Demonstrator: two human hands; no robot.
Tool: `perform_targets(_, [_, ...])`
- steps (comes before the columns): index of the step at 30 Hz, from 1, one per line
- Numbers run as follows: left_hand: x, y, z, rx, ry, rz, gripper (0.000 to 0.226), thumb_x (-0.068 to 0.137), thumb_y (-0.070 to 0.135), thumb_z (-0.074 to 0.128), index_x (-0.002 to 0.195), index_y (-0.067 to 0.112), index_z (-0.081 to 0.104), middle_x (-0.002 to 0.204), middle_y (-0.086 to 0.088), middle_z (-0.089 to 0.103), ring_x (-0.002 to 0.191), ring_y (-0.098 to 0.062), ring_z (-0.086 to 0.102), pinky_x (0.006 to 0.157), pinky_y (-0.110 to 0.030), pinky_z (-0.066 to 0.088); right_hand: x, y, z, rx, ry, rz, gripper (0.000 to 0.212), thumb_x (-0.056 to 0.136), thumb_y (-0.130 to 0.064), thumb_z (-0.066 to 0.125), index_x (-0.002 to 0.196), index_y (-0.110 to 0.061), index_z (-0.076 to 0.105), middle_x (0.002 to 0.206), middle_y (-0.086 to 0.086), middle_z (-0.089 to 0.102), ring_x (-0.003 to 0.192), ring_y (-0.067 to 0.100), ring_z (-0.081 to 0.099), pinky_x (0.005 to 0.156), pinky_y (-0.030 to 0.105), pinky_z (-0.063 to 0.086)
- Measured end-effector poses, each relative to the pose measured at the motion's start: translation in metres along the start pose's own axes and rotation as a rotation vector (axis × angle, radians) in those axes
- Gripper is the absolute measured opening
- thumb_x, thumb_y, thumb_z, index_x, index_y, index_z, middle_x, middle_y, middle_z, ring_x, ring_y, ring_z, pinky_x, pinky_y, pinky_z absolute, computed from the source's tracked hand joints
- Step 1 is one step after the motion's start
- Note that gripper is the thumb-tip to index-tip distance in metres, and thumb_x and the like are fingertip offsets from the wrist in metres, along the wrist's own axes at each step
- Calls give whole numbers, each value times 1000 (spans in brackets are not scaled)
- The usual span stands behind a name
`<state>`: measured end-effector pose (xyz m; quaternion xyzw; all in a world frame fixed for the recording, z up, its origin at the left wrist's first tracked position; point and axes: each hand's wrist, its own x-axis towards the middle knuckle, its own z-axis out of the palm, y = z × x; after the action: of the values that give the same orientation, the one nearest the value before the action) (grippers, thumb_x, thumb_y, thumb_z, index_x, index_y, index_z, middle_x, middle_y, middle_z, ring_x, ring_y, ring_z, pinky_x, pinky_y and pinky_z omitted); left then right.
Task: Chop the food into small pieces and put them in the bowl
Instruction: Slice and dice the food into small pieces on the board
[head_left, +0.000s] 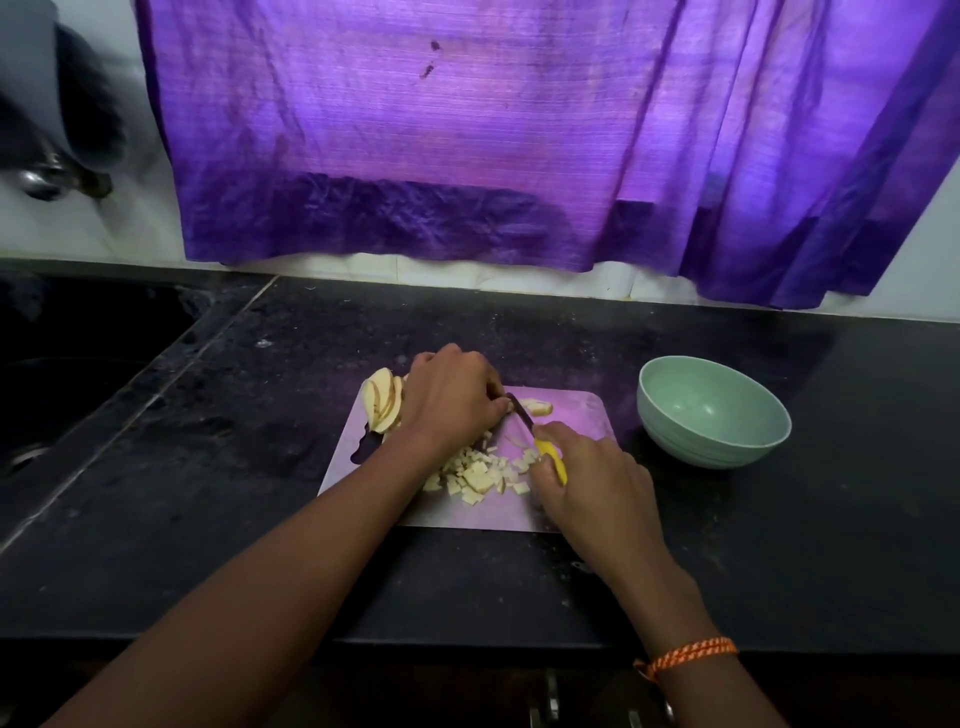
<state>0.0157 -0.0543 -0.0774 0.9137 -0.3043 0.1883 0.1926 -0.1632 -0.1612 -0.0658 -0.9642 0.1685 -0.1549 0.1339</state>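
Note:
A pale cutting board (571, 415) lies on the black counter. My left hand (452, 400) presses down on food at the board's middle, fingers curled; what lies under it is hidden. My right hand (592, 478) grips a knife (550, 457) by its yellow handle, the dark blade angled up toward my left fingers. A pile of small pale cubes (478, 478) lies between my hands. Thin slices (384, 400) are stacked at the board's far left corner, and one slice (537, 406) lies beyond the blade. A pale green bowl (711, 410) stands to the right, with nothing seen inside.
A sink (67, 374) is sunk into the counter at the left, with a tap (47, 176) above it. A purple curtain (467, 130) hangs behind the counter. The counter's front edge (467, 642) runs under my forearms. An orange thread band is on my right wrist.

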Motion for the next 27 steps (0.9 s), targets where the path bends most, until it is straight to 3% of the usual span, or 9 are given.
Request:
perform_targets(6, [-1,1,-1,-3,1,0,21,93,50,78,103,33,84,96,11,76,104,-11,56,93,-38,42,-22,16,-4,3,36,11,42,101,-48,44,142,-43,49,88,-2,57,75,18,47,65,34,35])
perform_targets(12, [2,-4,-5,-101,6,-5,14,92,47,80,98,36,85,90,16,78,94,-6,59,93,-40,52,-11,13,0,137,159,5,43,97,-41,52,139,-40,58,83,3,64,73,21,50,64,35,40])
perform_targets(18, [5,-15,-9,-111,-12,-50,10,95,39,77,96,34,86,90,15,78,92,-8,63,85,-38,55,2,6,7,57,69,-15,47,99,-42,45,146,-40,51,95,4,65,78,19,44,67,35,39])
perform_targets(23, [4,-12,-5,-123,-43,-61,12,92,44,80,96,35,86,90,15,79,92,-10,66,91,-49,58,1,7,9,27,59,-33,46,100,-42,45,145,-40,52,94,4,66,77,21,46,66,35,38])
perform_targets(27, [4,-10,-1,-108,-45,-24,17,89,51,81,92,34,85,94,16,78,91,-4,53,88,-37,49,4,9,10,32,24,-43,46,98,-44,46,143,-40,52,102,4,68,92,26,60,74,38,45])
